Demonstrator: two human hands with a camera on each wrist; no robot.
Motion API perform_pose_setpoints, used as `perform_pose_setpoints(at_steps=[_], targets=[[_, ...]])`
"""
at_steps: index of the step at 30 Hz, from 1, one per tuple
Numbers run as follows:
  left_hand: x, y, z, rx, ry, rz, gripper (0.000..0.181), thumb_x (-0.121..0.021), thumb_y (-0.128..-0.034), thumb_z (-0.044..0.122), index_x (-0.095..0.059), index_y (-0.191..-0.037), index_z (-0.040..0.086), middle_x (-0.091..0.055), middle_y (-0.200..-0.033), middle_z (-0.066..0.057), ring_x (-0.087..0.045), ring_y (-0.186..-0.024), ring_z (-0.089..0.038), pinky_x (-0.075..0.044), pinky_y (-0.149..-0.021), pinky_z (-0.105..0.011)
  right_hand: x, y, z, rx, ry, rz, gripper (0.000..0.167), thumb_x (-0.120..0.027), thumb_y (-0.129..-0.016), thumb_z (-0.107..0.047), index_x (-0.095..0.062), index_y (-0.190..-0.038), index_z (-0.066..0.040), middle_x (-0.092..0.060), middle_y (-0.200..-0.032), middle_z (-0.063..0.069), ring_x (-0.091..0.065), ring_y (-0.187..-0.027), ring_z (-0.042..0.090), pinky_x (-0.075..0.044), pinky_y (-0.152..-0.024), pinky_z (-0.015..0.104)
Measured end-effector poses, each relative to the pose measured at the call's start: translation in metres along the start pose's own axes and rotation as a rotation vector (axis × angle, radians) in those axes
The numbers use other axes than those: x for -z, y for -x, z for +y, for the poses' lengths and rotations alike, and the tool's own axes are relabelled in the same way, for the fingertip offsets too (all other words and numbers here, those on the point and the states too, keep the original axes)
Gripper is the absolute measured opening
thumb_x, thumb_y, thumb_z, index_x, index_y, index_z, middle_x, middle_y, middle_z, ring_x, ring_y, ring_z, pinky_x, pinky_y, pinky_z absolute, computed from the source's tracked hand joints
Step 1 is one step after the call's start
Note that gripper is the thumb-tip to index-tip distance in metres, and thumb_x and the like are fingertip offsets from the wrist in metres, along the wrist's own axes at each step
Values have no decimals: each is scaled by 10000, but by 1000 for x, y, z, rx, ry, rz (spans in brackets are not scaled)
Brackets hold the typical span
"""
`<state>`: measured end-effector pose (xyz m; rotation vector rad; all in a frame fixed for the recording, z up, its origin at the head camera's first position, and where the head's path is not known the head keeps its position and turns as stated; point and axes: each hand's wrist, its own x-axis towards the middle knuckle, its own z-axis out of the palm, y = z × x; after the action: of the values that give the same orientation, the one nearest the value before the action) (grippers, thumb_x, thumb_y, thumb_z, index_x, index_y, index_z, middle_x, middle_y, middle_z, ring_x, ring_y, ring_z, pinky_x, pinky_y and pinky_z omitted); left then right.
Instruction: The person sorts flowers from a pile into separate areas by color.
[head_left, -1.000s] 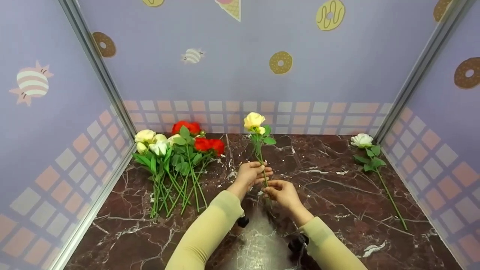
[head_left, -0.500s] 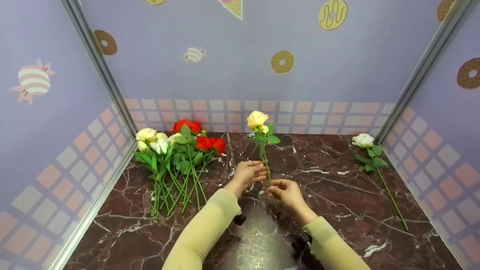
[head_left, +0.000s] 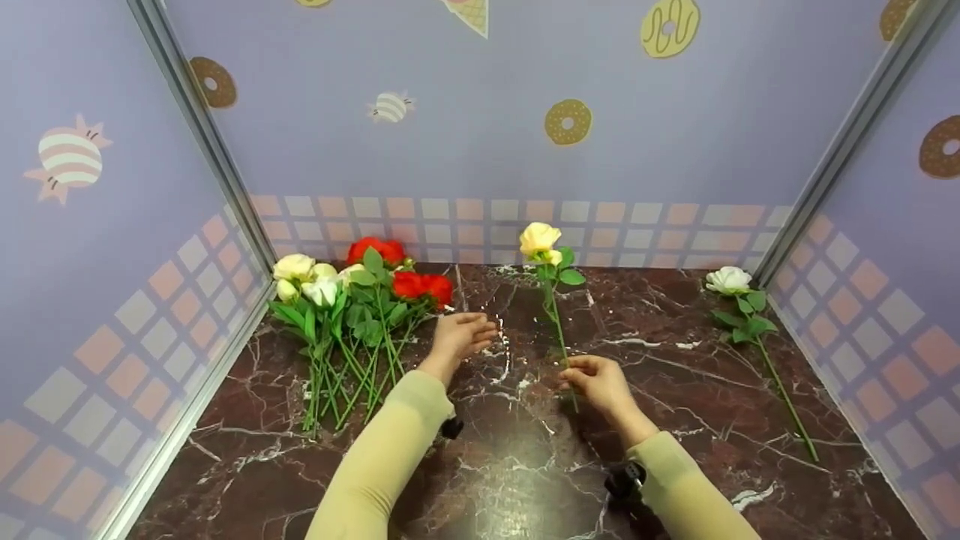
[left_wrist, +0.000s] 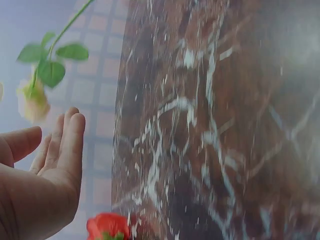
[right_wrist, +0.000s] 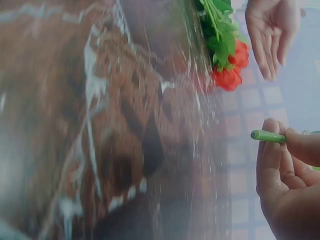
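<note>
My right hand [head_left: 600, 384] pinches a pale yellow rose [head_left: 540, 238] by the lower part of its green stem, holding it upright above the table. In the right wrist view the cut stem end [right_wrist: 267, 136] pokes out between thumb and fingers. My left hand [head_left: 461, 336] holds nothing; its fingers are extended, apart from the rose and near the flower pile. The left wrist view shows that palm [left_wrist: 45, 185] and the yellow rose's leaves [left_wrist: 51, 74] beyond it. Red roses [head_left: 422, 286], white and cream ones [head_left: 292, 268] lie heaped at the left with stems toward me.
A single white rose [head_left: 727, 280] lies on the right side, stem slanting toward the front. The dark red marble-patterned table [head_left: 495, 465] is enclosed by purple walls [head_left: 480, 135] at the back and both sides.
My left hand has released the stem and drawn away to the left. My right hand has carried the yellow rose slightly right. The flowers on the table have stayed put.
</note>
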<state>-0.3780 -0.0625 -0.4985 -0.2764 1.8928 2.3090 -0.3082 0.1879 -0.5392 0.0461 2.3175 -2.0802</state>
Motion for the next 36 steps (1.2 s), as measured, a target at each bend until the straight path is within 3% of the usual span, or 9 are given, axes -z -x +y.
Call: perform_pose_setpoints(at_steps=[9,13,16,20,23,26,29,31,36], targets=[[37,-6,13,-42,-128,168,341,-597,-1022,19,-601,-1332,-125,-667,-1265,-338,-738,-1105,-374,-637,-924,-420,32,-3,4,0,52,45,325,-640,-962,73,-583,-1241,229,-762,-969,276,-759,-728,150,-661,-728,307],[58,-10,17,-104,-243,240,291,-619,-1009,21,-656,-1262,-117,-708,-1197,-320,-777,-946,-287,-662,-763,-319,49,-5,7,-3,88,67,329,-642,-965,62,-587,-1249,219,-769,-974,251,-747,-712,113,-658,-725,292],[75,-10,21,-135,-384,300,268,-621,-1009,54,-695,-1230,-76,-738,-1153,-277,-760,-882,-266,-641,-700,-296,62,-6,8,-8,111,85,335,-648,-967,51,-590,-1254,213,-777,-962,215,-729,-692,79,-643,-689,245],[95,-9,25,-127,-609,359,272,-602,-1024,123,-716,-1226,-20,-737,-1180,-234,-735,-987,-327,-619,-805,-394,81,-7,10,-19,144,112,350,-661,-968,35,-592,-1265,205,-780,-960,181,-722,-678,67,-613,-640,200],[107,-7,26,-111,-764,377,275,-599,-1034,160,-723,-1207,-14,-728,-1200,-234,-712,-1039,-359,-598,-876,-464,97,-8,12,-25,186,132,368,-666,-971,23,-582,-1278,207,-773,-992,210,-727,-679,68,-598,-624,184],[116,-8,26,-98,-888,368,256,-605,-1042,183,-747,-970,-18,-721,-831,-175,-664,-738,-288,-567,-699,-418,114,-9,15,-36,252,156,379,-663,-978,6,-579,-1294,199,-766,-1024,227,-732,-691,65,-579,-612,165],[121,-8,25,-94,-989,351,347,-613,-1044,191,-639,-729,49,-508,-549,-41,-477,-516,-174,-432,-529,-335,130,-9,18,-48,305,175,378,-662,-980,-3,-584,-1292,195,-768,-1025,225,-736,-689,69,-569,-607,155],[123,-7,25,-88,-1035,330,419,-609,-1048,192,-510,-647,123,-371,-494,18,-375,-464,-139,-353,-486,-312,141,-9,20,-50,328,184,381,-656,-982,-2,-577,-1292,204,-772,-1015,230,-735,-676,68,-565,-598,151],[122,-2,25,-80,-1090,301,473,-609,-1047,187,-433,-611,140,-321,-490,19,-343,-459,-145,-336,-485,-317,162,-8,25,-62,382,196,381,-633,-985,8,-560,-1285,231,-766,-992,259,-722,-660,66,-553,-583,153]])
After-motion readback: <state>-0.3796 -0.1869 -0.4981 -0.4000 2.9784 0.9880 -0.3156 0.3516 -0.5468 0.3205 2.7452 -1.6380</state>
